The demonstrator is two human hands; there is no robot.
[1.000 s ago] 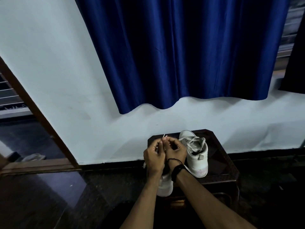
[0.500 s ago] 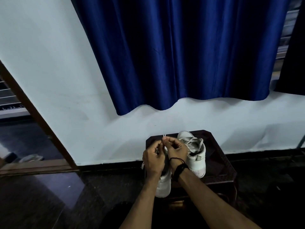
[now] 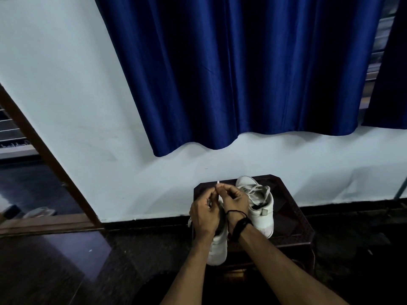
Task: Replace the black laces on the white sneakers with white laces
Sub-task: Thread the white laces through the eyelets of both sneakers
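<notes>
Pale blue-white plastered wall (image 3: 66, 84) behind, with glossy deep-blue pleated curtain (image 3: 242, 73) hanging over its upper middle, hem ending well above the stool. Dark wooden door frame (image 3: 44, 150) slanting down the left side, polished dark stone floor (image 3: 66, 260) below. Small dark brown carved wooden stool (image 3: 293, 221) set against the foot of the wall, carrying both white sneakers.

Right-hand white leather sneaker (image 3: 261, 208) upright on the stool top, heel toward the camera, already threaded with white laces (image 3: 256, 190) lying loose across its tongue. Left-hand white leather sneaker (image 3: 219, 249) just beside it, nearer the stool's front edge, heel overhanging toward the camera, upper part hidden under both hands.

Left hand (image 3: 204, 213) over that nearer sneaker, fingers curled inward, pinching a thin white lace end (image 3: 218, 183) whose tip pokes up between the two hands. Right hand (image 3: 234, 200) pressed close against the left, fingers curled, thumb and forefinger pinching the same lace end. Both hands touching at the fingertips above the shoe's lacing. Black band and thin black thread (image 3: 239, 223) round the right wrist. Eyelets under the hands not visible; cannot tell how far the lacing goes.
</notes>
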